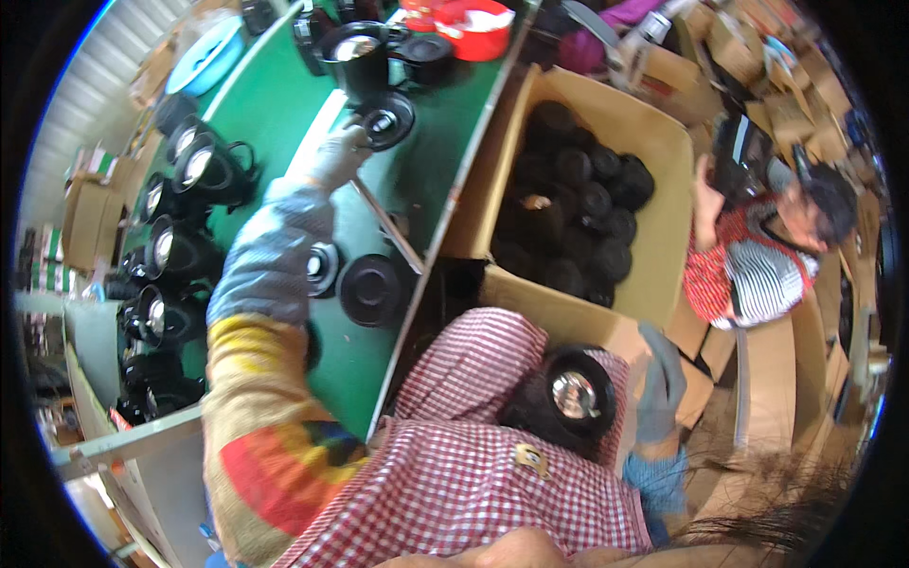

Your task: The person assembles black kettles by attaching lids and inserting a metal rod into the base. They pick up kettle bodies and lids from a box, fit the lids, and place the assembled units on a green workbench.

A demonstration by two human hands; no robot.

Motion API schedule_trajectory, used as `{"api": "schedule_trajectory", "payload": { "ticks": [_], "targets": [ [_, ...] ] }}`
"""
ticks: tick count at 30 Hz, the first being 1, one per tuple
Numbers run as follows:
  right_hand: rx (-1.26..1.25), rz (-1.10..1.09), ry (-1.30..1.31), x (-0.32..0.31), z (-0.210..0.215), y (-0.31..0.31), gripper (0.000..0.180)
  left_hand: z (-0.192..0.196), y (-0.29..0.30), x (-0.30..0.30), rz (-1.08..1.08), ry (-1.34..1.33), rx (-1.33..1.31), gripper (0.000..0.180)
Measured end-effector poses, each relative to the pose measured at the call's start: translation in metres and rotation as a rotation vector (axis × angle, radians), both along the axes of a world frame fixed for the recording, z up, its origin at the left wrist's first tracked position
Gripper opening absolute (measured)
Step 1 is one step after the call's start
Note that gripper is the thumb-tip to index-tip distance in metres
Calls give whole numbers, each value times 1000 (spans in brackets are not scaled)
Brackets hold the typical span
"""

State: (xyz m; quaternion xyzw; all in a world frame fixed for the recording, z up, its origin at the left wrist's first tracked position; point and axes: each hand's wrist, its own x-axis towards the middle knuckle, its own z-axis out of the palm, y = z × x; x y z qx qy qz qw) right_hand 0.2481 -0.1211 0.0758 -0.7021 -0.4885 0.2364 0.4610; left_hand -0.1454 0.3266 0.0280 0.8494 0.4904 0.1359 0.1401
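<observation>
My left hand (pixel 336 158), in a pale glove, reaches over the green table. Its fingers are closed on the near edge of a black round disc (pixel 386 123) with a light centre. A thin light rod (pixel 390 230) runs from beside this hand to the table's edge; I cannot tell whether the hand touches it. In my lap rests a black jug-like body (pixel 575 396) with a shiny metal inside. To the right of it, my right hand (pixel 658 383) in a grey glove is raised, its fingers stretched out and holding nothing.
Black discs (pixel 369 290) lie on the green table (pixel 270 128). Several black jugs (pixel 204 166) line its left side. A large cardboard box (pixel 663 156) of black round parts stands to the right. Beyond it sits another person (pixel 757 256) holding something dark.
</observation>
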Motion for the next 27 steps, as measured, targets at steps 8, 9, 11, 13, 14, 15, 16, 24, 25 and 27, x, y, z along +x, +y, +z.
{"api": "schedule_trajectory", "payload": {
  "ticks": [8,9,11,13,14,15,16,24,25,27],
  "targets": [
    [127,329,471,-12,13,86,73,114,-204,131,-842,-71,387,11],
    [103,291,504,-7,9,78,69,110,-223,145,-873,-150,368,11],
    [99,254,579,-1,13,62,63,101,-240,152,-876,-260,235,35],
    [152,247,660,6,19,39,59,85,-256,153,-813,-578,-14,77],
    [156,265,658,8,14,29,58,64,-267,158,-726,-901,-354,83],
    [155,276,656,8,7,16,58,56,-273,163,-694,-991,-612,81],
    [153,288,653,9,2,4,58,50,-278,167,-652,-1069,-872,79],
    [341,421,461,5,-37,-30,63,18,-314,197,-751,-877,-951,59],
    [369,438,480,3,-36,-29,61,24,-317,201,-801,-901,-843,50],
    [363,404,415,1,-40,-31,55,14,-313,205,-909,-860,-688,47]
  ]
}}
